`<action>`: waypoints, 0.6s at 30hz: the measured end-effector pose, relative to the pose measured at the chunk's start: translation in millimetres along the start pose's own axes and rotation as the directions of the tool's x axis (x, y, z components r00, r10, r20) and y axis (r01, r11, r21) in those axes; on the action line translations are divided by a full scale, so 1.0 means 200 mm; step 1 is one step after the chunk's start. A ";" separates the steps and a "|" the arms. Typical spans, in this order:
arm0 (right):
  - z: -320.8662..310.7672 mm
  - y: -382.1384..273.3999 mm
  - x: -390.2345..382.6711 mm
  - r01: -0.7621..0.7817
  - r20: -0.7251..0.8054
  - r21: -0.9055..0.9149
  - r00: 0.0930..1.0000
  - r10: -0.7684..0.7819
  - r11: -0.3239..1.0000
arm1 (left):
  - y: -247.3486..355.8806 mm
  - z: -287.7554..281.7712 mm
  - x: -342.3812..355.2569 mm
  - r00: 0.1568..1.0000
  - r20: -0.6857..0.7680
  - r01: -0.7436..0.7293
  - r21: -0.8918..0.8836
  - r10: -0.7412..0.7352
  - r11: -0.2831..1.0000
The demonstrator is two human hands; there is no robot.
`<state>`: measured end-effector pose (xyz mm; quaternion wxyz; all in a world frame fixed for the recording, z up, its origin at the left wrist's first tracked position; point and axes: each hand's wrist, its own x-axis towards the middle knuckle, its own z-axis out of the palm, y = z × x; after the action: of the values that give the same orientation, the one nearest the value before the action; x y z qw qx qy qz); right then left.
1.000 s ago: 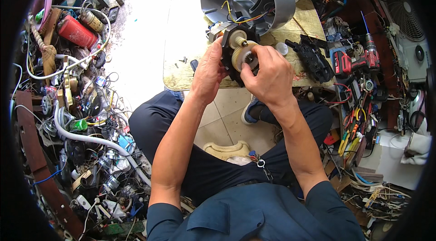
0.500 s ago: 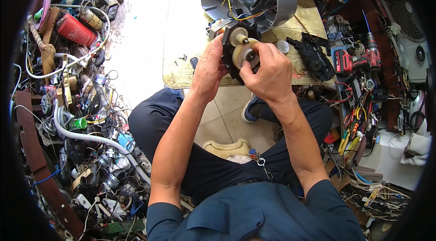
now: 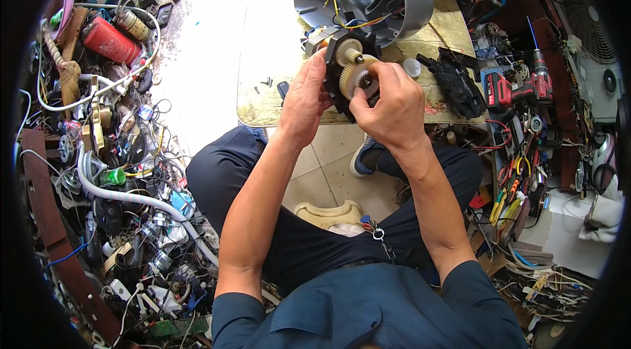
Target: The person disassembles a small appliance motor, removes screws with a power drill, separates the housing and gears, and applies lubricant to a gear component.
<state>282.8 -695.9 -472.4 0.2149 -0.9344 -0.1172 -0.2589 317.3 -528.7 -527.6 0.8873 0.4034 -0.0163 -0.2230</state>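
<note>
My left hand (image 3: 305, 96) is closed around the near left side of a motor gearbox (image 3: 334, 53), a dark frame with a motor behind it. Two cream gears show on its face: a smaller gear (image 3: 349, 52) at the top and a larger gear (image 3: 351, 79) below it. With thumb and fingers, my right hand (image 3: 391, 102) grips the larger gear at its right side, covering part of it. Yellow and blue wires (image 3: 355, 22) lie behind the gearbox, inside a grey round housing (image 3: 414, 4) lying on its side.
The gearbox is held over a worn low table (image 3: 263, 40). On it lie small screws (image 3: 265, 82), a white cap (image 3: 411, 68) and a black plastic part (image 3: 455, 83). A red cordless drill (image 3: 519, 88) and pliers (image 3: 509, 201) are at the right; piled scrap and cables (image 3: 151, 201) fill the left.
Both hands and the gearbox have shifted very slightly to the right in the picture, as has the table. The grip on the larger gear looks the same.
</note>
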 end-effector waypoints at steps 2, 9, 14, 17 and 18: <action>0.00 0.00 0.00 0.006 -0.003 0.000 1.000 -0.006 1.000 | 0.00 0.00 0.00 1.000 -0.001 -0.004 0.007 0.004 1.000; 0.00 0.00 0.00 0.015 0.006 0.007 1.000 -0.015 1.000 | 0.00 0.01 0.00 1.000 -0.002 -0.009 -0.002 0.009 1.000; 0.00 0.00 0.00 0.004 0.034 0.014 0.999 -0.004 1.000 | -0.02 -0.01 0.01 1.000 0.001 -0.007 0.001 0.007 1.000; -0.03 0.00 -0.01 -0.026 0.056 0.011 0.998 0.025 1.000 | 0.00 0.02 -0.01 1.000 -0.016 -0.007 0.011 0.008 1.000; -0.05 0.00 -0.02 -0.038 0.057 0.021 0.998 0.036 0.999 | 0.01 0.03 -0.01 1.000 -0.023 -0.009 0.015 0.010 1.000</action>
<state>275.2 -701.9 -466.6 0.2265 -0.9410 -0.1087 -0.2269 315.5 -531.2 -521.6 0.8854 0.4124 -0.0099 -0.2140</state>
